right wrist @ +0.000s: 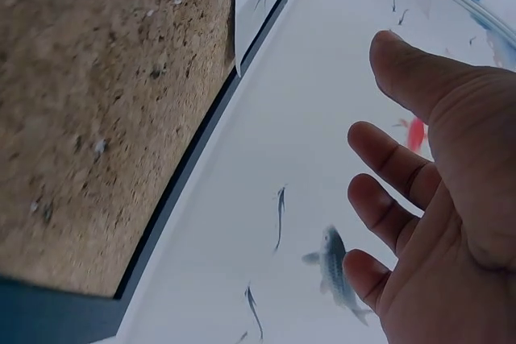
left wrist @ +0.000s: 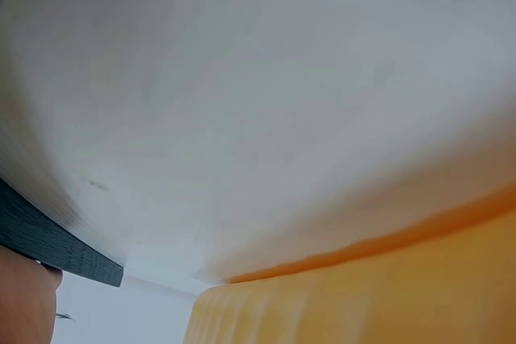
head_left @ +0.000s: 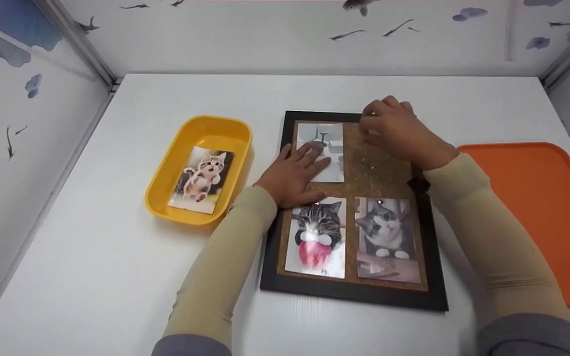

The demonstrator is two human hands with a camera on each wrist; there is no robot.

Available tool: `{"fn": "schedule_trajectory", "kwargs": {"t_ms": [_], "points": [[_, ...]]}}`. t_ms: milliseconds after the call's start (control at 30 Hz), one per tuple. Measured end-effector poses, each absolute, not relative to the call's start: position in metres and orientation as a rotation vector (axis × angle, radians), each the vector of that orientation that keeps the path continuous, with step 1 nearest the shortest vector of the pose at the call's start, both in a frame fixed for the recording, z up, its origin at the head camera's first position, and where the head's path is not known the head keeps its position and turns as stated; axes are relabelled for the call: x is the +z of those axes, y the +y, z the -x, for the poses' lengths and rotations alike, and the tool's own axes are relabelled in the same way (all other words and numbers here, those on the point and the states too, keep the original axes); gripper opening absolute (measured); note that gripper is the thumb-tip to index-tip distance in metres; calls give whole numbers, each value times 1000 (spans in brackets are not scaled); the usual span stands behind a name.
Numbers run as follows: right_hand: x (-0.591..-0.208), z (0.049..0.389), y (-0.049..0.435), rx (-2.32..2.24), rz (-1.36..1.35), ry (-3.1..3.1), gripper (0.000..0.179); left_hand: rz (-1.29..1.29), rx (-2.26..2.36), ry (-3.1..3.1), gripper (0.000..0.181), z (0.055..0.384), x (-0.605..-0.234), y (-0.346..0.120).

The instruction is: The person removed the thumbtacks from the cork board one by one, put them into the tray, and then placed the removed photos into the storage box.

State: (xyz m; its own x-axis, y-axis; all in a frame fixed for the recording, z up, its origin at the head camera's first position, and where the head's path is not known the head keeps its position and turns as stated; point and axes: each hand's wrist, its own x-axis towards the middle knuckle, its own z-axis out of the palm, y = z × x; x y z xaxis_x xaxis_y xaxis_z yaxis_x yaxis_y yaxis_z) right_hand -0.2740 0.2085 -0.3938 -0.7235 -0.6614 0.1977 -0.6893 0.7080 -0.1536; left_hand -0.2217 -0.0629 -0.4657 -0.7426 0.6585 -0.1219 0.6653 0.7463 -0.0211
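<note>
Left hand [head_left: 295,175]: I'm splaying over corkboard's [head_left: 352,290] upper-left photo [head_left: 335,148]
Right hand [head_left: 395,129]: hovering thumb-apart by top edge [head_left: 349,117]
Bare cork [head_left: 384,173]: lying upper-right

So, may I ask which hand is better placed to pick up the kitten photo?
Left, probably: the left hand, over the upper photo, is nearer the yellow tray holding the kitten photo; the right hand is by the far right corner of the corkboard.

We can read no text, label, brand, number or sign in any view: we make out no lettering on the framed corkboard [head_left: 354,295] at centre, its cat photos [head_left: 388,242], the yellow tray [head_left: 223,131] at left or the orange tray [head_left: 537,207] at right.
</note>
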Motion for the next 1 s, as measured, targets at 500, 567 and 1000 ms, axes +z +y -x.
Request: {"fn": "schedule_trajectory", "kwargs": {"t_ms": [500, 567, 1000], "points": [[-384, 245, 253, 406, -1067, -2755, 18, -1090, -77, 2837, 82, 222, -469, -62], [-384, 242, 259, 409, -1063, -2745, 19, -1087, -79, 2835, 82, 222, -469, -62], [-382, 217, 292, 378, -994, -2740, 15, -1099, -58, 2826, 83, 223, -467, -63]]}}
